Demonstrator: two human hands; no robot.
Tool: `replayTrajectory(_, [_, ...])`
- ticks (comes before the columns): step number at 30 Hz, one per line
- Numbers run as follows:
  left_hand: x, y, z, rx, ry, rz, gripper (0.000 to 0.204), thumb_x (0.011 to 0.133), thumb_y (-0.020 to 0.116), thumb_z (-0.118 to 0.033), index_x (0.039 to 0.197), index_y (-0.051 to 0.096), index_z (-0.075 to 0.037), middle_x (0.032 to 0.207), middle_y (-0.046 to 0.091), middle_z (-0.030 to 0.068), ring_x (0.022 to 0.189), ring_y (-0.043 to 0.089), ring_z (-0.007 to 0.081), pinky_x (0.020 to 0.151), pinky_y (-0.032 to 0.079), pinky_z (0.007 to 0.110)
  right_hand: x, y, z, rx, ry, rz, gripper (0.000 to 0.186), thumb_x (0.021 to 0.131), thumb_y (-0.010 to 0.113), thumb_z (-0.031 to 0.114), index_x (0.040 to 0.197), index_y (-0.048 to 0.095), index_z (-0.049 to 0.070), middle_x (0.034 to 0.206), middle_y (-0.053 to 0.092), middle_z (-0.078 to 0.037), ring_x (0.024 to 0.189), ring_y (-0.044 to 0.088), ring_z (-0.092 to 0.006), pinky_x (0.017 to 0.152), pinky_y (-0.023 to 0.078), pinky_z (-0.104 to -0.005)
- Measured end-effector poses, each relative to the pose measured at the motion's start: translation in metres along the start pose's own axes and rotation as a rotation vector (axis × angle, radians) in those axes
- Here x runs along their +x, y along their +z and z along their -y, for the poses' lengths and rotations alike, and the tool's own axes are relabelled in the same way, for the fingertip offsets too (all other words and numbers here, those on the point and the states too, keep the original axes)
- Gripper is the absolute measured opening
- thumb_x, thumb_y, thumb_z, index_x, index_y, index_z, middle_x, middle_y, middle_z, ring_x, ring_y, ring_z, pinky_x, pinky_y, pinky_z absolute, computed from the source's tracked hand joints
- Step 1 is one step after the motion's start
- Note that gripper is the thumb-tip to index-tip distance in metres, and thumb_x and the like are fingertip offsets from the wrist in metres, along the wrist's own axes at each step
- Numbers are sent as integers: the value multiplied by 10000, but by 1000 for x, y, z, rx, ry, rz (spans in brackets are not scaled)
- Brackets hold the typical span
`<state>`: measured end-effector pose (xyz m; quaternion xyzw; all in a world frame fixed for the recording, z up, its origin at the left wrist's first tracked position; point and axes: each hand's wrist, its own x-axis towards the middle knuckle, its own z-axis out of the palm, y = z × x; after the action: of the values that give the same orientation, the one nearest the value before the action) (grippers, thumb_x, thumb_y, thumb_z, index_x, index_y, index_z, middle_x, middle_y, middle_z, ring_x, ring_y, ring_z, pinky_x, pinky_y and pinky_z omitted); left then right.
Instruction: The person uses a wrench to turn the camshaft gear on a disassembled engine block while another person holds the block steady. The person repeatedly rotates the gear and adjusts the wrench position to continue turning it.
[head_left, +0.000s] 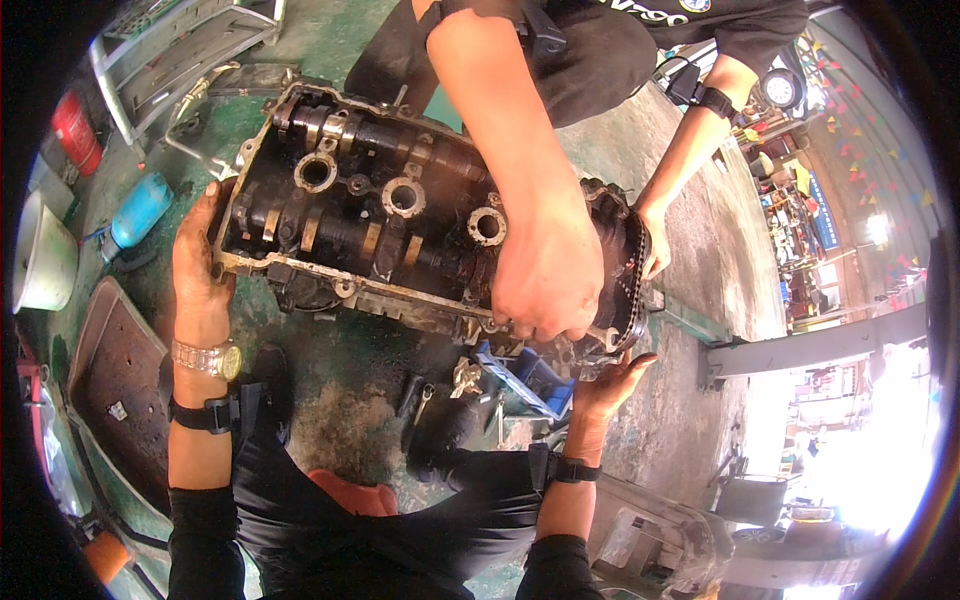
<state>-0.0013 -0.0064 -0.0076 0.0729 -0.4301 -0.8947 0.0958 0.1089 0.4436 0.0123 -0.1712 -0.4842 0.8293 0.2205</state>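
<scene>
A dirty, oily engine cylinder head (345, 292), its top uncovered and camshafts (375, 135) showing, lies across the middle of the view. A timing chain (642, 262) hangs round its right end. My left hand (200, 245) is closed round the left end, its fingertips partly hidden. At the near right corner, my right hand (605, 388) bears against the underside with the thumb stretched out; its other fingers are mostly hidden. A co-worker opposite reaches over with one hand (550, 270) closed on the near edge. Their other hand (654, 240) touches the right end by the chain.
Below the cylinder head are a blue tray (530, 378) and loose tools (422, 402) on the stained floor. To the left stand a brown drain pan (120, 370), a blue bottle (138, 212), a pale bucket (48, 255) and a red cylinder (77, 133). A metal post (790, 345) stands right.
</scene>
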Motion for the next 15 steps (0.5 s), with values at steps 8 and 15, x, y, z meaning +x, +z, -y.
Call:
replayTrajectory(8, [1,-2,2,13,9,-24,387,903,549,-296,1105,573,32,1055,626,97,912,607,184,816,480,288,-1,1,1,3,26,-16,848,827,282,729,1376,338,85,1392,364,-124,1265,352,-329,1049,266,-514])
replayTrajectory(15, [0,-1,1,-5,-7,-36,382,899,556,-296,1099,575,29,1049,627,97,907,607,184,811,481,289,1,-4,-1,17,10,-29,829,827,312,716,1353,370,77,1370,391,-122,1250,370,-322,1034,280,-524])
